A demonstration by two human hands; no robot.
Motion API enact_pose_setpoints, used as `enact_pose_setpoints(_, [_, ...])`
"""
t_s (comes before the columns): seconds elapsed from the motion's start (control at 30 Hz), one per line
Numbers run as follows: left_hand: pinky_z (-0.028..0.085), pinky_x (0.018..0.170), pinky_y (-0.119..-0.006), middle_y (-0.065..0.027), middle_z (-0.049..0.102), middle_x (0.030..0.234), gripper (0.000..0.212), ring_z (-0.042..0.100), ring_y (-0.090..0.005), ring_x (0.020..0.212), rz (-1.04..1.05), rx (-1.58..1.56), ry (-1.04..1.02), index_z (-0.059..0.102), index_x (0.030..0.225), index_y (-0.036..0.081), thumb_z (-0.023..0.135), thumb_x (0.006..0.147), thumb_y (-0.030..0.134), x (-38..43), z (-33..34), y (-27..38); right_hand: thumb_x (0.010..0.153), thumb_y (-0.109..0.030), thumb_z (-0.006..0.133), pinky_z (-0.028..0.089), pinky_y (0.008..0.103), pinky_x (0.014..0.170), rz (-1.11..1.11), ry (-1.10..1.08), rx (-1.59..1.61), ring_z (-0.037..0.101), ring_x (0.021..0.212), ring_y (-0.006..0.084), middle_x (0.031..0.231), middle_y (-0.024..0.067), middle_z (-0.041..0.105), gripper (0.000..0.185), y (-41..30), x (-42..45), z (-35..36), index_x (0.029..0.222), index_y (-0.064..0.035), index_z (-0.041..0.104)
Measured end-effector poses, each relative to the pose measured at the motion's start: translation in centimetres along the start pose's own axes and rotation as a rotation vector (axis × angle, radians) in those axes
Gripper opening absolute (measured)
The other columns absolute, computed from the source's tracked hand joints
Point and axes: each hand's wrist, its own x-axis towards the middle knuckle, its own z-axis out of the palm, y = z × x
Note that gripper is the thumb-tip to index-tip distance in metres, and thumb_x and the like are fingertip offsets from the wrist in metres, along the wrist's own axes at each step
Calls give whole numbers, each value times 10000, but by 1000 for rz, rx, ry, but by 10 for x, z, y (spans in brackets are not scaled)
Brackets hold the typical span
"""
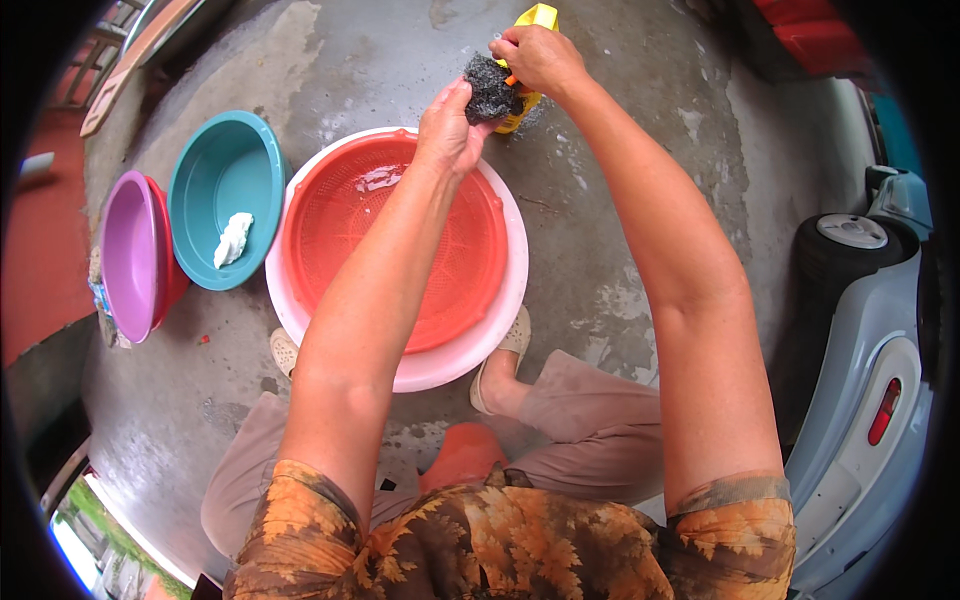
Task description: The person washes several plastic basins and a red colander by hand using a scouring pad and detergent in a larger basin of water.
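My left hand (452, 127), beyond the far rim of the basins, holds a dark, tangled scouring pad (487, 88). Beside it my right hand (541, 61) is closed at the top of a yellow plastic bottle (511, 120) with a bit of orange near its neck; how the fingers grip it is partly hidden. Below my left forearm, a red perforated plastic basket (457, 277) lies inside a pink basin (512, 217), with a wet shine on its mesh.
At the left stand a teal basin (214, 180) with a crumpled white thing (234, 240) inside, and a purple basin (127, 255) leaning against a red one (166, 262). A light blue vehicle (847, 360) is at the right. A red stool (465, 454) shows between my legs.
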Motion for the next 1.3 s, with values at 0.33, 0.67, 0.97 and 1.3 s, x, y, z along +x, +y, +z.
enact_pose_setpoints(0.33, [420, 921, -495, -157, 496, 1162, 286, 499, -274, 1081, -38, 4, 27, 404, 1186, -11, 369, 943, 137, 0, -7, -1, 834, -369, 497, 469, 401, 784, -3, 63, -110, 604, 923, 288, 946, 114, 648, 291, -12, -3, 5, 950, -154, 655])
enact_pose_setpoints(0.67, [427, 918, -505, -171, 458, 1206, 279, 493, -289, 1090, -114, -39, -21, 390, 1185, -6, 340, 949, 135, -16, -5, 7, 838, -369, 498, 460, 411, 795, 5, 77, -100, 602, 922, 313, 938, 158, 641, 311, -11, -7, 4, 944, -117, 648])
enact_pose_setpoints(0.97, [385, 980, -507, -169, 463, 1235, 326, 455, -312, 1149, -176, -180, -31, 397, 1211, 2, 337, 955, 194, -61, -21, 18, 816, -505, 519, 439, 372, 810, -65, 533, 510, 565, 914, 283, 987, 165, 568, 536, 1, -50, 1, 1016, -11, 573])
enact_pose_setpoints(1.3, [454, 882, -502, -135, 525, 1130, 316, 540, -275, 1011, -123, -159, 128, 452, 1193, 53, 432, 925, 220, -162, -37, 6, 862, -303, 565, 467, 315, 826, 214, -519, 1537, 584, 906, 164, 1011, 82, 604, 378, -40, -184, 58, 1127, -37, 525])
